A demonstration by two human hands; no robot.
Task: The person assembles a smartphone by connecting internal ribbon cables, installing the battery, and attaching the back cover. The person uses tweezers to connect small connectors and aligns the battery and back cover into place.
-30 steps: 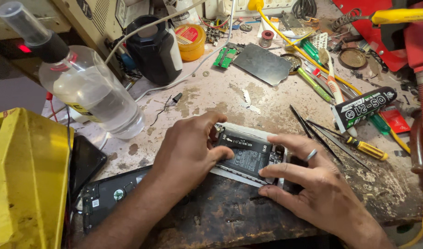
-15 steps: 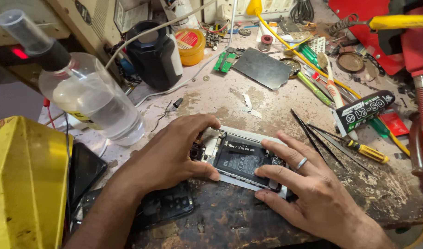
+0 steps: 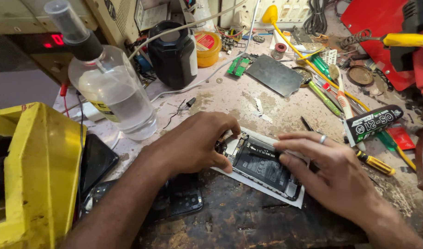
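Note:
An opened phone [image 3: 262, 168] with its black battery showing lies on the worn workbench [image 3: 230, 103], back cover off. My left hand [image 3: 193, 145] grips its upper left end, fingers curled over the edge by the camera corner. My right hand [image 3: 331, 173], a ring on one finger, lies flat across the right side with fingertips pressing on the battery. A black back cover [image 3: 181, 200] lies just under my left forearm.
A clear squeeze bottle [image 3: 110, 90] stands at the left, next to a yellow box [image 3: 31, 170]. Behind are a black container [image 3: 174, 53], a dark plate [image 3: 275, 74] and a green circuit board [image 3: 239, 65]. Screwdrivers [image 3: 375, 162], a glue tube [image 3: 372, 122] and tweezers crowd the right.
The view has shifted slightly. My right hand has slid up over the phone, its fingers now lying on the battery. My left hand stays at the phone's upper end.

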